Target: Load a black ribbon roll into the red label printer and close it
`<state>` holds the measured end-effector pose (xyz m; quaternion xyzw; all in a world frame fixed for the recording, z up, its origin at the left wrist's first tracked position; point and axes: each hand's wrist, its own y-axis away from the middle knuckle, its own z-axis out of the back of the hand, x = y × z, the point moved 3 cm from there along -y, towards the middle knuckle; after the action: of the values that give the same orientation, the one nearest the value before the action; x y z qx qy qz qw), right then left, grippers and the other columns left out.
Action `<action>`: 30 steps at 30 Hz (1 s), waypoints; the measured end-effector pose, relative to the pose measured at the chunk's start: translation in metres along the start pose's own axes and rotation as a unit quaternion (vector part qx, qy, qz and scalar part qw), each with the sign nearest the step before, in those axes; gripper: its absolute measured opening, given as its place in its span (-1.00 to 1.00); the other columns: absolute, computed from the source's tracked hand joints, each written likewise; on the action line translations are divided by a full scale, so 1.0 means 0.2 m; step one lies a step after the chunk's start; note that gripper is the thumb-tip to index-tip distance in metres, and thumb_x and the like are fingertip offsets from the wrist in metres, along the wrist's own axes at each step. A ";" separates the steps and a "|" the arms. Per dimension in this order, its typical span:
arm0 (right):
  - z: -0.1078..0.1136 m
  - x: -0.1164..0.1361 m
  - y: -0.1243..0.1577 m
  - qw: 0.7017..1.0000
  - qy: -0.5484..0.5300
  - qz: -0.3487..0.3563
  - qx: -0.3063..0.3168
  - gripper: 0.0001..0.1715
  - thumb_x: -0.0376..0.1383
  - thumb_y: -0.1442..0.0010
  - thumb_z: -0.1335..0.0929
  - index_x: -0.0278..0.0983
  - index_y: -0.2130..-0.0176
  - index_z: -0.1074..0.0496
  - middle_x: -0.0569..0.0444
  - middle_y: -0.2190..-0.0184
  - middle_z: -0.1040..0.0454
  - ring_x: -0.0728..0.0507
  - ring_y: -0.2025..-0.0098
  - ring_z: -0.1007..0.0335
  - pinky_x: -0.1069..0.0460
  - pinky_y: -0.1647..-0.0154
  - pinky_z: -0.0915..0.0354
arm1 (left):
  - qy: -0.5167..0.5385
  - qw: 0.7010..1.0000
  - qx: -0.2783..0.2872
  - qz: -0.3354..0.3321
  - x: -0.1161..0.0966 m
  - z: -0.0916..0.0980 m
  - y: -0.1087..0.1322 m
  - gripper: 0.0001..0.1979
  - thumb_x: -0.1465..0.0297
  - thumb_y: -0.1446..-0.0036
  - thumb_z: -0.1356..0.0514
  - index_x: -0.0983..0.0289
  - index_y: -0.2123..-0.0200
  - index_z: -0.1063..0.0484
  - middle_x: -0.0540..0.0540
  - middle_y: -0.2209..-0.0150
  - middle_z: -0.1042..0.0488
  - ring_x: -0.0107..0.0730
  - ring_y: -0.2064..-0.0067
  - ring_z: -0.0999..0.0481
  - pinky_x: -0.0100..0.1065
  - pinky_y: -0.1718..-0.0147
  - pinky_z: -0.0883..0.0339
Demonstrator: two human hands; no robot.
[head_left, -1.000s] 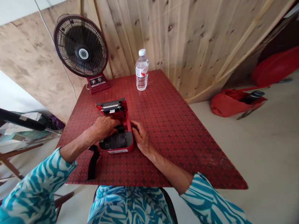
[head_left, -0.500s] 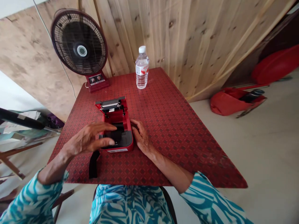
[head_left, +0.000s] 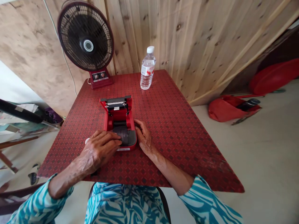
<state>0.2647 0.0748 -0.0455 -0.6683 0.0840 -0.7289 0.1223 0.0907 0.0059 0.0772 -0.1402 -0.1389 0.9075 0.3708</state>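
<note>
The red table (head_left: pixel 177 130) lies under both hands, with the fan (head_left: pixel 86 40) far beyond the left hand (head_left: pixel 100 150). The red printer (head_left: pixel 119 119), its lid open, sits between them. The left hand's fingers bend over its near corner, and I cannot tell if they grip. The right hand (head_left: pixel 143 138) rests open against its side.

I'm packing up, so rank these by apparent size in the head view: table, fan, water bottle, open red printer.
1. table
2. fan
3. red printer
4. water bottle
The printer lies nearer the camera than the fan and bottle, so its rank is by look only.
</note>
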 end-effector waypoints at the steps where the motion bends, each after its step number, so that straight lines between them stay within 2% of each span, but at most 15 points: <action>1: 0.00 0.00 0.00 1.000 -0.001 -0.001 0.000 -0.63 -0.20 -0.30 -0.19 -0.16 -0.05 -0.34 -0.02 -0.03 -0.41 -0.16 -0.10 -0.32 -0.15 -0.16 -0.24 | -0.005 1.000 0.000 0.002 -0.01 0.00 0.01 -0.84 0.47 -0.28 -0.09 0.24 0.14 -0.45 0.13 0.12 -0.56 -0.31 0.14 -0.52 -0.25 0.17 -0.31; 7: 0.01 -0.02 0.00 1.000 -0.021 -0.023 -0.001 -0.62 -0.12 -0.30 -0.20 -0.16 -0.03 -0.37 -0.01 -0.04 -0.43 -0.16 -0.10 -0.33 -0.15 -0.19 -0.22 | -0.025 0.999 -0.021 -0.004 -0.03 -0.03 0.07 -0.83 0.50 -0.25 -0.14 0.27 0.09 -0.44 0.17 0.08 -0.53 -0.22 0.04 -0.48 -0.20 0.10 -0.29; 10: 0.02 -0.04 -0.05 0.998 -0.034 -0.047 -0.004 -0.59 -0.06 -0.31 -0.19 -0.14 -0.04 -0.38 0.00 -0.07 -0.44 -0.18 -0.14 -0.31 -0.19 -0.21 -0.20 | -0.030 0.999 -0.036 -0.005 -0.03 -0.06 0.10 -0.79 0.52 -0.25 -0.14 0.28 0.05 -0.42 0.17 0.08 -0.52 -0.21 0.03 -0.46 -0.20 0.11 -0.28; 14: 0.04 -0.01 -0.26 0.997 -0.044 -0.027 -0.050 -0.47 0.06 -0.30 -0.14 -0.08 -0.11 -0.31 0.01 -0.18 -0.33 -0.20 -0.19 -0.25 -0.20 -0.18 -0.23 | -0.030 0.997 -0.068 0.000 -0.03 -0.09 0.13 -0.77 0.52 -0.26 -0.14 0.28 0.02 -0.41 0.16 0.12 -0.51 -0.22 0.04 -0.44 -0.22 0.13 -0.27; 16: 0.04 0.04 -0.39 0.998 -0.047 -0.011 -0.047 -0.45 0.09 -0.28 -0.13 -0.05 -0.12 -0.30 0.03 -0.21 -0.30 -0.19 -0.18 -0.27 -0.19 -0.16 -0.24 | -0.032 0.996 -0.081 0.001 -0.04 -0.09 0.13 -0.78 0.52 -0.26 -0.13 0.27 0.03 -0.41 0.16 0.14 -0.51 -0.24 0.07 -0.44 -0.22 0.15 -0.27; 18: 0.02 0.10 -0.49 0.998 -0.054 0.007 -0.024 -0.46 0.10 -0.29 -0.11 -0.05 -0.06 -0.36 0.06 -0.13 -0.39 -0.17 -0.12 -0.33 -0.17 -0.13 -0.26 | -0.034 0.995 -0.090 0.003 -0.04 -0.09 0.13 -0.80 0.52 -0.26 -0.12 0.27 0.05 -0.42 0.15 0.16 -0.51 -0.25 0.09 -0.45 -0.23 0.18 -0.27; 20: 0.01 0.17 -0.52 0.999 -0.041 0.033 0.006 -0.47 0.08 -0.30 -0.09 -0.08 0.05 -0.44 0.08 0.01 -0.50 -0.16 -0.04 -0.39 -0.16 -0.12 -0.26 | -0.031 0.995 -0.095 0.007 -0.04 -0.09 0.13 -0.80 0.51 -0.26 -0.12 0.26 0.06 -0.42 0.15 0.16 -0.51 -0.27 0.11 -0.45 -0.24 0.21 -0.27; 23: 0.02 0.24 -0.44 0.997 -0.006 0.077 0.020 -0.42 0.05 -0.34 -0.07 -0.13 0.24 -0.51 0.07 0.13 -0.53 -0.15 0.02 -0.42 -0.14 -0.11 -0.26 | -0.019 0.995 -0.102 0.011 -0.05 -0.09 0.12 -0.80 0.52 -0.25 -0.14 0.28 0.07 -0.43 0.15 0.16 -0.51 -0.27 0.13 -0.46 -0.24 0.21 -0.28; 25: 0.03 0.26 -0.32 0.994 0.031 0.105 0.027 -0.46 0.01 -0.34 -0.11 -0.17 0.33 -0.51 0.05 0.06 -0.48 -0.16 -0.05 -0.37 -0.13 -0.14 -0.24 | -0.017 0.994 -0.105 0.013 -0.05 -0.09 0.12 -0.81 0.51 -0.24 -0.16 0.29 0.08 -0.43 0.15 0.16 -0.51 -0.26 0.12 -0.46 -0.23 0.19 -0.30; 30: 0.04 0.23 -0.10 0.993 0.052 0.108 0.017 -0.76 -0.16 -0.27 -0.27 -0.16 0.28 -0.50 0.01 -0.03 -0.36 -0.18 -0.15 -0.28 -0.15 -0.20 -0.20 | -0.002 0.996 -0.091 0.008 -0.05 -0.06 0.13 -0.78 0.39 -0.26 -0.17 0.31 0.05 -0.42 0.18 0.16 -0.51 -0.21 0.08 -0.46 -0.21 0.13 -0.31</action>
<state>0.2686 0.0807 0.0038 -0.6143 0.1499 -0.7466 0.2068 0.0859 -0.0169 0.0584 -0.1730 -0.2207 0.8941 0.3493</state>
